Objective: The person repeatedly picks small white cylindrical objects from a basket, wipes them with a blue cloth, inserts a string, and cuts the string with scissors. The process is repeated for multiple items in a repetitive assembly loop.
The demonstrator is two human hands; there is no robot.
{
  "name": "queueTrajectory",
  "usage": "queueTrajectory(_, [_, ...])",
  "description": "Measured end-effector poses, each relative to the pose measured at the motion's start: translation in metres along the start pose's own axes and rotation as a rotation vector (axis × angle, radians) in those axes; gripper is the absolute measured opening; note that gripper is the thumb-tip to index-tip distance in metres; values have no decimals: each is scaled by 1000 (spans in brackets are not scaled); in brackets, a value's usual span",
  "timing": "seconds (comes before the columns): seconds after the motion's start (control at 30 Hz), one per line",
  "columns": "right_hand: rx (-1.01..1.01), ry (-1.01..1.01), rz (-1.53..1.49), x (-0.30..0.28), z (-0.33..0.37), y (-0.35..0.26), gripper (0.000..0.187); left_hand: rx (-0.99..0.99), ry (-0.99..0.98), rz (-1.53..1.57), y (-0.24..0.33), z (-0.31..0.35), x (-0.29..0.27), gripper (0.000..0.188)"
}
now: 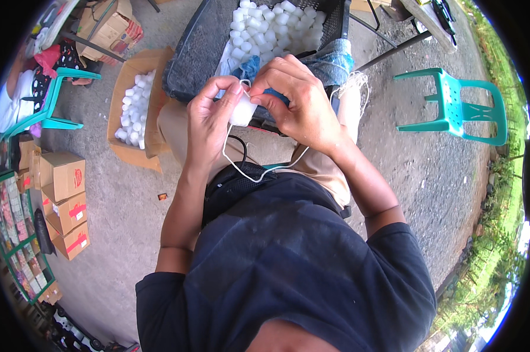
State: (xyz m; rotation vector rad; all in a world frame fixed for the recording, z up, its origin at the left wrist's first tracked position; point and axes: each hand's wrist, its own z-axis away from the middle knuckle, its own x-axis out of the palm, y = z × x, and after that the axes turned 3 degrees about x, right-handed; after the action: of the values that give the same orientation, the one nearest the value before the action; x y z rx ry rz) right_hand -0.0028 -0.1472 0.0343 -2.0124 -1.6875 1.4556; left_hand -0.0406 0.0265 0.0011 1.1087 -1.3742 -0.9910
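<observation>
Between thumb and fingers, my left hand (209, 114) grips a small white cylindrical piece (243, 112) above my lap. My right hand (297, 97) pinches a thin white string (245, 88) at the top of that piece. The string's slack hangs in a loop below both hands, over my waist. Just beyond them, a black plastic crate (190, 56) holds a heap of similar white cylinders (271, 32). A blue cloth (329, 58) lies over the crate's near right corner, and a bundle of loose white string (359, 97) hangs beside it.
Left of the crate, an open cardboard box (117, 105) holds more white cylinders. A teal plastic chair (453, 105) stands on the right. Stacked cartons (65, 199) are at the left, near another teal chair (53, 102) with a person (21, 100) beside it.
</observation>
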Motion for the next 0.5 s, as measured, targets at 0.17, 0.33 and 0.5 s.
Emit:
queueTrajectory(0.17, [100, -6, -107, -1, 5, 0, 19, 4, -51, -119, 2, -2, 0, 7])
queueTrajectory(0.33, [18, 77, -77, 2, 3, -2, 17, 42, -89, -192, 7, -5, 0, 3])
queueTrajectory(0.5, [174, 15, -172, 4, 6, -2, 14, 108, -110, -141, 5, -3, 0, 5])
